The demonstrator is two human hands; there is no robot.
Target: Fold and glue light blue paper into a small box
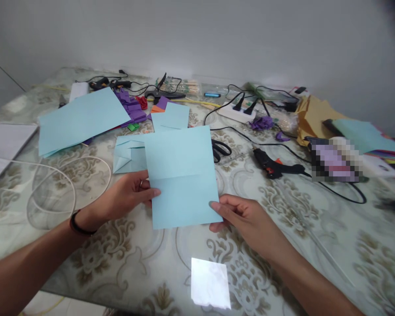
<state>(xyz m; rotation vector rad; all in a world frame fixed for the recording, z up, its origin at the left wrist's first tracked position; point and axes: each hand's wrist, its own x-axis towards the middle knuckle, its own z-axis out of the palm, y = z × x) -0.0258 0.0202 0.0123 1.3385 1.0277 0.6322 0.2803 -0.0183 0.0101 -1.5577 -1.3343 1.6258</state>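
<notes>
A light blue sheet of paper [183, 175] with a crease across its middle is held up over the table. My left hand [131, 193] pinches its left edge, thumb on the front face. At the lower right corner, my right hand [237, 215] grips the same sheet between thumb and fingers. Partly hidden behind it lies a folded light blue paper piece [128, 153]. Another light blue paper [171, 116] rests farther back. To the left is a stack of light blue sheets [82, 118].
A black glue gun [276, 166] with its cable lies right. Black scissor handles [221, 150] show behind the sheet. Purple folded papers [130, 105], a white power strip [237, 112] and brown paper [316, 115] line the back. A white cable [74, 184] loops at left.
</notes>
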